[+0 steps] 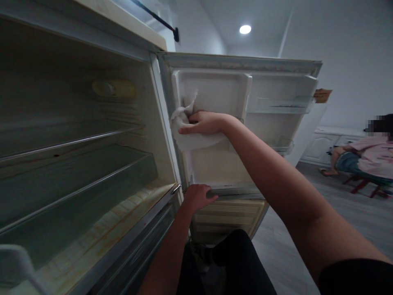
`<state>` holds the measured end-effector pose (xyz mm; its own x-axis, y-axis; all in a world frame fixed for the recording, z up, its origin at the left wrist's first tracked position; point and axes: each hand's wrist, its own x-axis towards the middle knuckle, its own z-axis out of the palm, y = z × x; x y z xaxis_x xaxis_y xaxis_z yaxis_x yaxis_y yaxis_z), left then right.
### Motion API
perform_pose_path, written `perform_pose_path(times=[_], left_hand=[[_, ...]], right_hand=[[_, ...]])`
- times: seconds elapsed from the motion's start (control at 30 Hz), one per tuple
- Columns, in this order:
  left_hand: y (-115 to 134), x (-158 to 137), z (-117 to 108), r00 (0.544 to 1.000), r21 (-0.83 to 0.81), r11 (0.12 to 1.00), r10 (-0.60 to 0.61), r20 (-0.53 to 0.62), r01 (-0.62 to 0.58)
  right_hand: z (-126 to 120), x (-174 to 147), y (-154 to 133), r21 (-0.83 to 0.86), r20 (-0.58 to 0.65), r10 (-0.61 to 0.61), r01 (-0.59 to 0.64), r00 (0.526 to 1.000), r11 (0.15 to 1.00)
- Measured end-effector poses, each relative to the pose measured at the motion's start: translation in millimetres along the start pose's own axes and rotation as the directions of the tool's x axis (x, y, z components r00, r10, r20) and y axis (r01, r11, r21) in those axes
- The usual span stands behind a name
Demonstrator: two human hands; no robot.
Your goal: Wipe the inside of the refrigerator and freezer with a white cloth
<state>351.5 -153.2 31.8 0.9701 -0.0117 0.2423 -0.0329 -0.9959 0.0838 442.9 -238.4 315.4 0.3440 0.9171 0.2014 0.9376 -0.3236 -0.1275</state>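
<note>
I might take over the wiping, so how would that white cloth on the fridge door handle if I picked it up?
The white cloth is probably floppy: it bunches and folds under the right hand against the fridge door. It likely weighs little, since flat fingers alone pin it there. It should not roll or break, but would probably drop if let go.

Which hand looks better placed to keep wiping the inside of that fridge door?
The right hand: it already presses the white cloth against the door liner. The left hand grips the door's bottom edge, probably steadying it.
</note>
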Motion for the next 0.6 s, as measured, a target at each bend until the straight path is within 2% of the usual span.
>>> perform_pose_path(times=[0.6], left_hand=[[-0.9, -1.0, -0.1, 1.000, -0.019, 1.000, 0.000, 0.014, 0.000]], right_hand=[[0.2, -2.0, -3.3, -0.007, 0.009, 0.036, -0.036, 0.999, 0.999]])
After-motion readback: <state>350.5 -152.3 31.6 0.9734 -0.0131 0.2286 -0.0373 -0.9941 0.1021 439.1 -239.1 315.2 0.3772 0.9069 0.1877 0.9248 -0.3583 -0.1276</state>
